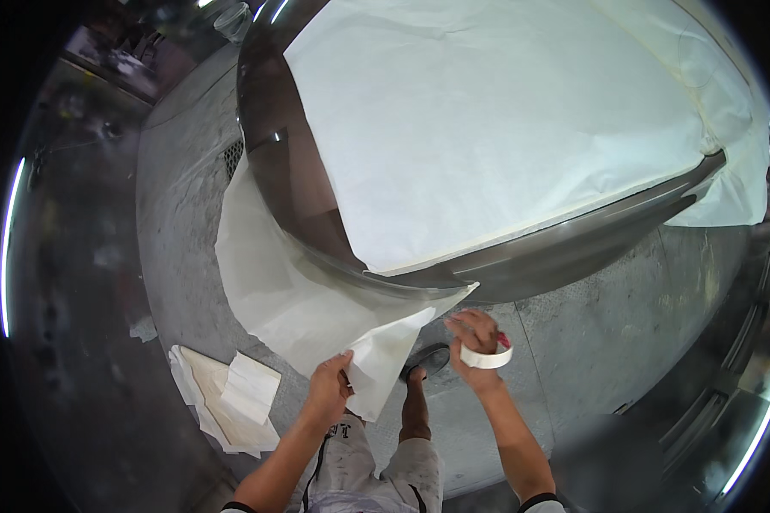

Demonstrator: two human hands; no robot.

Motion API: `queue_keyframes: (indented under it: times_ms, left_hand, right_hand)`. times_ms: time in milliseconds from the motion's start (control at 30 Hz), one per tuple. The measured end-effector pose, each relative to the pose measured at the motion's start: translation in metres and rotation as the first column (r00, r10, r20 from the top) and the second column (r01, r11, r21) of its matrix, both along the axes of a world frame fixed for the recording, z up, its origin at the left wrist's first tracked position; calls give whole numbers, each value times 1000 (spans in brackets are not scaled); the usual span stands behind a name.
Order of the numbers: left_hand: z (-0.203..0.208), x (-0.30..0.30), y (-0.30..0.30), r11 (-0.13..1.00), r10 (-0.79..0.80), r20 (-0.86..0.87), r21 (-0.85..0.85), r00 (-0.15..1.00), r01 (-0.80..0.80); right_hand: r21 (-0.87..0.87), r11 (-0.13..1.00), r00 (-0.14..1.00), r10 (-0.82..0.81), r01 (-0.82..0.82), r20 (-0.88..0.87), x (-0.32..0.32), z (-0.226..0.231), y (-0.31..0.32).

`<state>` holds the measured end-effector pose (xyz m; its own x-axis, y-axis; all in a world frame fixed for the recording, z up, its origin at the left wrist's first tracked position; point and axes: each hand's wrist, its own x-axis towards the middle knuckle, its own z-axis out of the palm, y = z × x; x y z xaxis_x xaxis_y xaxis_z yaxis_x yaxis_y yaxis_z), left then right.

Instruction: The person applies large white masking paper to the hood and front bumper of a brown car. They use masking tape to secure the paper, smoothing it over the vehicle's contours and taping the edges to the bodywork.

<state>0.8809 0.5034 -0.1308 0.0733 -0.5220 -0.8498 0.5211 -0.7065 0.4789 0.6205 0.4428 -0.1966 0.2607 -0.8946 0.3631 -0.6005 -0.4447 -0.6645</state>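
A sheet of white masking paper [269,278] hangs from the lower edge of a dark, glossy car body [291,184]. My left hand [331,382] pinches the sheet's near edge, where a corner is folded over. To the right of the loose paper tip is my right hand [472,332], its fingers bent. It carries a roll of white masking tape [488,358], looped about the hand near the wrist. Between the right fingers and the paper there is a visible gap. A larger white masking sheet [505,137] covers the middle of the car body, taped along its front edge.
Loose sheets of paper [231,398] lie on the grey concrete floor [590,359] at the left. My shoe [432,361] is just below the hanging sheet. More masking [736,184] drapes down at the right. A clear plastic container [232,22] stands at the far left.
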Motion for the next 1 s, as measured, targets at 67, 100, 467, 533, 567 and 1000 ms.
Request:
queue_keyframes:
  times_ms: [67, 100, 467, 533, 567, 1000]
  left_hand:
    - [-8, 11, -8, 998, -61, 4, -15, 998, 61]
    - [-14, 12, -13, 995, -94, 3, -23, 996, 94]
    - [-16, 32, -50, 977, -212, 228, 76, 950, 199]
    - [-13, 36, -63, 943, -332, 438, 148, 835, 297]
    - [-10, 33, -65, 913, -327, 661, 35, 675, 407]
    - [-23, 3, -89, 7, -320, 875, 385, -363, 923]
  right_hand:
    - [40, 999, 995, 34, -31, -89, 6, -2, 4]
    - [35, 998, 989, 47, -43, -143, 8, -5, 3]
    - [11, 968, 949, 250, -252, -193, 14, -49, -39]
    - [10, 970, 962, 241, -242, -130, 13, -45, -41]
    - [10, 972, 967, 235, -236, -98, 13, -44, -42]
    - [149, 970, 974, 207, -192, -90, 18, -52, -50]
